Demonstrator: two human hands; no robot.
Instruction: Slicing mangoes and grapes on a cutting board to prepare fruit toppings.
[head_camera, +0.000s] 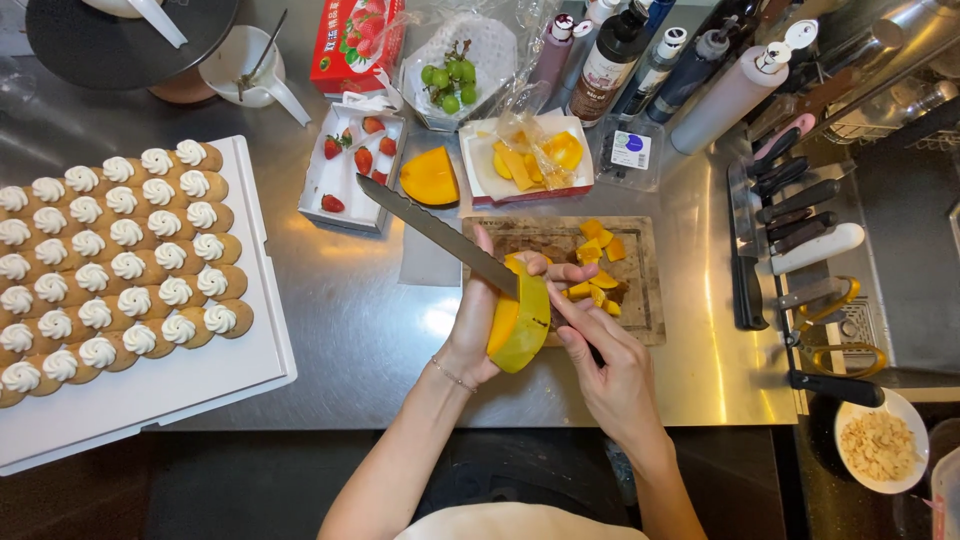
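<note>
The left hand (478, 322) is closed around a mango half (520, 320) and holds it up just above the near edge of the wooden cutting board (640, 300). The right hand (610, 370) grips the handle of a long knife (435, 232). The blade lies across the top of the mango and points away to the left. Some work looks done: small mango cubes (597, 290) sit on the board. More mango waits in a white tray (525, 160), and another piece (430, 178) lies on the steel worktop (350, 330). So there seems to be more to cut. Cream-topped cookies (110, 260) fill a big white tray on the left.
</note>
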